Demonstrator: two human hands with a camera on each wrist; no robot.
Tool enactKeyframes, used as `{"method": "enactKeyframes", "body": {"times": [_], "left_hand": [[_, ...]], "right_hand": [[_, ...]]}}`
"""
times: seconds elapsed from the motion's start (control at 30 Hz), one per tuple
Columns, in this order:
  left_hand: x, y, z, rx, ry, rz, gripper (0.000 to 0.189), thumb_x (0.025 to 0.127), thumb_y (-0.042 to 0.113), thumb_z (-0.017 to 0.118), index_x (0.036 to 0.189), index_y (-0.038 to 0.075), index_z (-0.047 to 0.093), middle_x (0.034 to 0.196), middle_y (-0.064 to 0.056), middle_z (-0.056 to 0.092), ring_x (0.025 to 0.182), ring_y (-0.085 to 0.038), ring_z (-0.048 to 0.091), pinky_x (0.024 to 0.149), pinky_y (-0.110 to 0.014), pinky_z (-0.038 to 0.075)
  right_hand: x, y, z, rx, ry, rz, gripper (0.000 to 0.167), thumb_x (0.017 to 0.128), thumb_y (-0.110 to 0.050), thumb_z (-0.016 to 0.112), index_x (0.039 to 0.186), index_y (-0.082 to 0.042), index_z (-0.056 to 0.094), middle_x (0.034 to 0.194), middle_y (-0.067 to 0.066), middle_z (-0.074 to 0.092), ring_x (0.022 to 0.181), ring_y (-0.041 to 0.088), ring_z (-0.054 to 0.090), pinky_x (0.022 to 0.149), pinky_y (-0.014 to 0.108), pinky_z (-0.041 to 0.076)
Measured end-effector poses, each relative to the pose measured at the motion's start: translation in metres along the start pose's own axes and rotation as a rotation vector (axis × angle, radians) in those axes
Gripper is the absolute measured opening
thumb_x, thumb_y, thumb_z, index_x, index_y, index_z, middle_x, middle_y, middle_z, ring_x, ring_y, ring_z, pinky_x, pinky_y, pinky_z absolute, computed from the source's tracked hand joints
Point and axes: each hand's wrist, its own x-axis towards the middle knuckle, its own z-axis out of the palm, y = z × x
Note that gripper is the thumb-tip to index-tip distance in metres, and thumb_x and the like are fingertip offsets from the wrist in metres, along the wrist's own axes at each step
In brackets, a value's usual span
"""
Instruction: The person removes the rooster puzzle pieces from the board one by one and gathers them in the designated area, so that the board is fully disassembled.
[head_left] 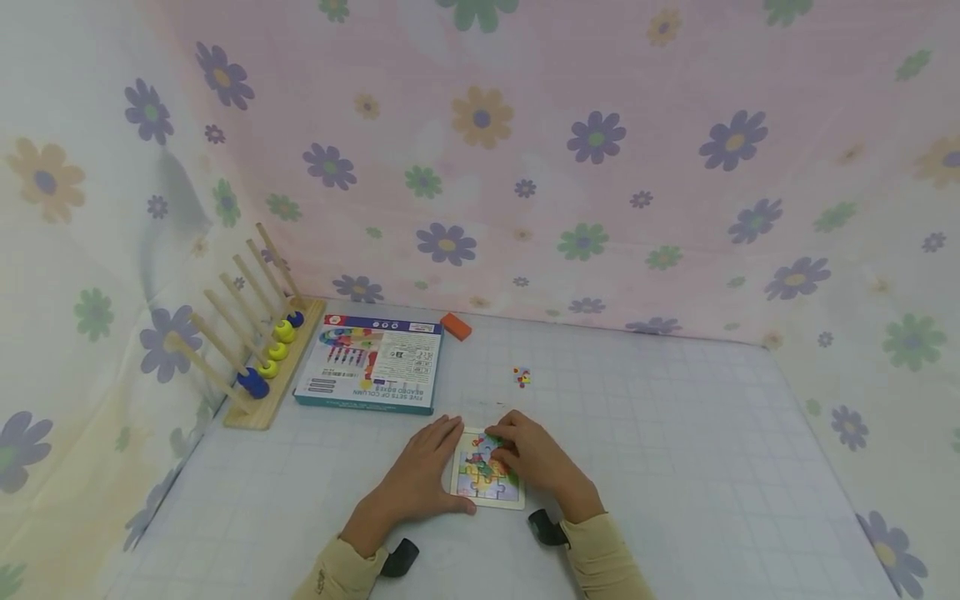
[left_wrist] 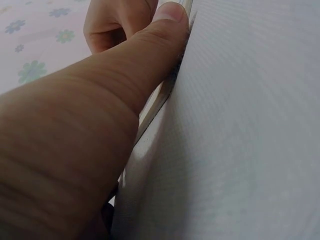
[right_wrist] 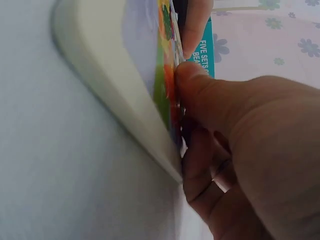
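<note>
A small jigsaw puzzle in a pale tray (head_left: 491, 503) lies before me, its colourful picture partly covered by the right hand. My left hand (head_left: 422, 473) holds the tray, fingers along its left side and thumb (left_wrist: 157, 45) against the near edge. Over the upper right of the picture, my right hand (head_left: 538, 452) has curled fingers and seems to pinch a puzzle piece, largely hidden; its thumb (right_wrist: 200, 82) touches the picture side in the right wrist view. One loose puzzle piece (head_left: 522, 377) lies on the table beyond the tray.
To the left stands a wooden rack (head_left: 281, 375) of upright pegs with blue and yellow beads. Beside it lies a flat printed box (head_left: 367, 364), with an orange block (head_left: 456, 326) at its far right corner. Flowered cloth (head_left: 525, 167) walls surround the white table (head_left: 690, 450).
</note>
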Motion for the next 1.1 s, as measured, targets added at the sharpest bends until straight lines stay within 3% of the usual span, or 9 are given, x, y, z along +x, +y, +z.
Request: {"method": "enactKeyframes", "body": {"times": [0.27, 0.43, 0.63, 0.77, 0.93, 1.1], "left_hand": [[0.001, 0.000, 0.001, 0.009, -0.026, -0.011, 0.121, 0.072, 0.074, 0.077, 0.163, 0.015, 0.025, 0.171, -0.002, 0.024, 0.159, -0.026, 0.019, 0.131, -0.050, 0.024], [0.000, 0.000, -0.001, 0.002, -0.008, -0.001, 0.121, 0.071, 0.072, 0.079, 0.162, 0.013, 0.027, 0.170, -0.004, 0.026, 0.159, -0.028, 0.021, 0.130, -0.051, 0.025], [0.000, -0.001, 0.000, 0.003, 0.010, 0.007, 0.121, 0.071, 0.071, 0.080, 0.162, 0.012, 0.027, 0.169, -0.005, 0.026, 0.158, -0.029, 0.021, 0.130, -0.051, 0.026], [0.000, 0.001, 0.001, 0.010, 0.005, -0.008, 0.122, 0.071, 0.071, 0.080, 0.163, 0.014, 0.025, 0.170, -0.003, 0.024, 0.159, -0.027, 0.020, 0.130, -0.050, 0.025], [-0.001, 0.003, 0.000, -0.001, -0.012, -0.030, 0.121, 0.071, 0.070, 0.081, 0.163, 0.015, 0.025, 0.171, -0.001, 0.023, 0.159, -0.026, 0.018, 0.131, -0.050, 0.023], [-0.001, 0.003, -0.001, -0.004, -0.017, -0.032, 0.121, 0.071, 0.069, 0.081, 0.163, 0.015, 0.024, 0.171, -0.001, 0.022, 0.159, -0.026, 0.018, 0.131, -0.050, 0.023]], "right_hand": [[-0.001, 0.011, 0.002, 0.024, 0.058, -0.035, 0.029, 0.096, -0.015, 0.072, 0.124, -0.009, 0.072, 0.112, -0.001, 0.063, 0.088, 0.005, 0.054, 0.077, 0.023, 0.055], [0.000, 0.019, 0.000, 0.086, 0.107, -0.051, 0.031, 0.095, -0.016, 0.073, 0.125, -0.010, 0.071, 0.113, -0.001, 0.063, 0.085, 0.004, 0.053, 0.073, 0.020, 0.052], [-0.004, 0.037, -0.009, 0.081, 0.174, 0.049, 0.031, 0.095, -0.019, 0.073, 0.125, -0.013, 0.072, 0.117, -0.001, 0.064, 0.103, 0.014, 0.061, 0.090, 0.036, 0.058], [-0.010, 0.058, -0.019, 0.069, 0.197, 0.140, 0.032, 0.097, -0.020, 0.070, 0.129, -0.014, 0.070, 0.122, 0.003, 0.064, 0.119, 0.024, 0.060, 0.104, 0.049, 0.053], [-0.011, 0.084, -0.032, 0.101, 0.203, 0.246, 0.033, 0.100, -0.021, 0.067, 0.133, -0.017, 0.067, 0.127, 0.004, 0.063, 0.119, 0.024, 0.060, 0.104, 0.049, 0.053], [0.001, 0.101, -0.044, 0.084, 0.216, 0.250, 0.034, 0.101, -0.021, 0.065, 0.135, -0.015, 0.066, 0.127, 0.007, 0.063, 0.114, 0.025, 0.060, 0.100, 0.048, 0.053]]}}
